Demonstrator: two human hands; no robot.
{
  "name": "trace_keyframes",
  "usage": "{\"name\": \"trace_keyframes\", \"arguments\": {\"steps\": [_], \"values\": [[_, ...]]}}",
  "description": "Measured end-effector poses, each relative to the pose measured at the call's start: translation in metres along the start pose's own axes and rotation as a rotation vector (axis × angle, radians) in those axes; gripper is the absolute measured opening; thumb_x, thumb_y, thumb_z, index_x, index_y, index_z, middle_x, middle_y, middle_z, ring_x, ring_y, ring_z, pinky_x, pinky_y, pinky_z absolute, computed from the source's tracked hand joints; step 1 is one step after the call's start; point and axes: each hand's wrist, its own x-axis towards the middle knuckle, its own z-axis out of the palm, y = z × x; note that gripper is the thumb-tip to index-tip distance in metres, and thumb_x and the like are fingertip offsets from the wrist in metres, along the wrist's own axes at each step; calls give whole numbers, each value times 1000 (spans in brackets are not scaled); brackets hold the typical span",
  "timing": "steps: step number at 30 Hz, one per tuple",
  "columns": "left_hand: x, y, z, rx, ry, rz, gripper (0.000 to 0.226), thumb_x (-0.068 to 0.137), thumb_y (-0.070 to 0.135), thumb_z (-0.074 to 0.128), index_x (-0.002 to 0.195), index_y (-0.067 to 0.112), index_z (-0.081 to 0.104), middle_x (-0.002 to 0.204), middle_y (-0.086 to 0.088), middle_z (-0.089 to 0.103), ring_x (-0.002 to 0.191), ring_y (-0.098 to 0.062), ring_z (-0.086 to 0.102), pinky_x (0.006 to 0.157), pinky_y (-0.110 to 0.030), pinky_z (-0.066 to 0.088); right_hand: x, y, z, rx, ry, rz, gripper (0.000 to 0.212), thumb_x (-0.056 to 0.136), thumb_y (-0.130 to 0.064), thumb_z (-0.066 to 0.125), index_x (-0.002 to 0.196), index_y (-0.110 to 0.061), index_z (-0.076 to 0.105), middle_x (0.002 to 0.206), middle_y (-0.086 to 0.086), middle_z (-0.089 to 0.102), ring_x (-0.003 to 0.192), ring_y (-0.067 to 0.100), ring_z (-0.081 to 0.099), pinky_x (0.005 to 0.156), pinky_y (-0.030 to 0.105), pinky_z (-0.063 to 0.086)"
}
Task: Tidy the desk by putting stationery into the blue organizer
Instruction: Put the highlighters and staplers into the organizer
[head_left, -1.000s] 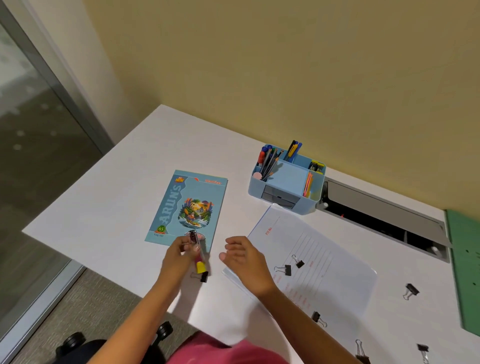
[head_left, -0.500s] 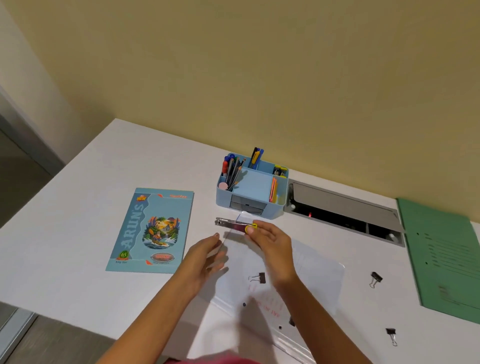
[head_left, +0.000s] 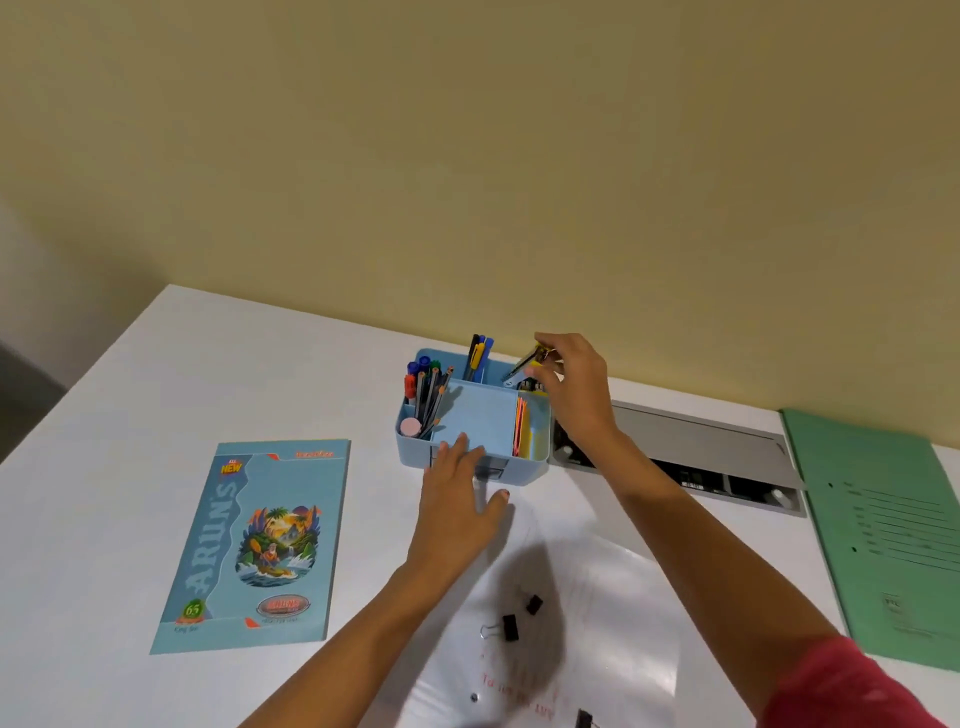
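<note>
The blue organizer (head_left: 480, 421) stands at the back of the white desk, with pens upright in its left and rear compartments and coloured notes in its right slot. My right hand (head_left: 576, 387) is over the organizer's rear right compartment, shut on a small silver and yellow stapler (head_left: 524, 368) whose lower end dips into that compartment. My left hand (head_left: 457, 499) rests flat and open against the organizer's front wall, holding nothing. Two black binder clips (head_left: 511, 626) lie on a plastic sleeve near me.
A blue notebook (head_left: 254, 545) lies to the left. A green folder (head_left: 883, 540) sits at the right edge. A grey cable tray (head_left: 691, 457) runs along the wall right of the organizer. A clear plastic sleeve with paper (head_left: 597, 623) covers the near desk. Another clip (head_left: 584, 719) shows at the bottom.
My right hand carried the stapler from the desk in front of the organizer up to its rear right compartment. My left hand moved forward to the organizer's front.
</note>
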Motion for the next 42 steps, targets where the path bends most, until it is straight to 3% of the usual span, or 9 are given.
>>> {"name": "trace_keyframes", "arguments": {"steps": [5, 9, 12, 21, 28, 42], "values": [[12, -13, 14, 117, 24, 52, 63, 92, 44, 50, 147, 24, 26, 159, 6, 15, 148, -14, 1, 115, -29, -3, 22, 16, 21, -122, -155, -86, 39, 84, -9, 67, 122, -9, 56, 116, 10, 56, 106, 22, 53, 87, 24, 40], [15, -16, 14, 92, 42, 58, 66, 90, 49, 43, 146, 19, 29, 156, 4, 24, 147, -14, 9, 116, -27, -1, 28, 30, 32, -239, -242, -109, 30, 82, -20, 70, 105, -16, 53, 105, 3, 59, 98, 20, 47, 76, 30, 40], [14, -14, 11, 28, 52, 53, 57, 94, 38, 51, 144, 19, 32, 154, 5, 28, 145, -9, 10, 120, -33, 8, 28, 40, 37, -286, -289, -155, 22, 82, -23, 71, 97, -14, 59, 102, 4, 57, 97, 21, 47, 80, 30, 41], [8, -5, 5, -163, 93, -10, 45, 95, 27, 51, 139, 23, 39, 144, 14, 35, 143, -9, 21, 118, -28, 19, 25, 51, 45, -308, -289, -200, 15, 89, -24, 64, 98, -13, 68, 114, 7, 48, 106, 20, 45, 87, 25, 38], [8, -4, 3, -156, 93, -13, 44, 95, 26, 51, 138, 19, 42, 146, 8, 39, 143, -8, 22, 115, -19, 15, 17, 53, 48, -359, -262, -217, 22, 94, -28, 54, 105, -14, 67, 123, 8, 45, 111, 22, 45, 93, 33, 42], [7, -1, 1, -162, 80, -16, 43, 96, 24, 49, 138, 19, 41, 148, 5, 38, 144, -9, 20, 117, -25, 16, 18, 50, 47, -298, -252, -189, 19, 93, -25, 58, 104, -13, 67, 121, 9, 44, 108, 21, 45, 92, 30, 40]]}}
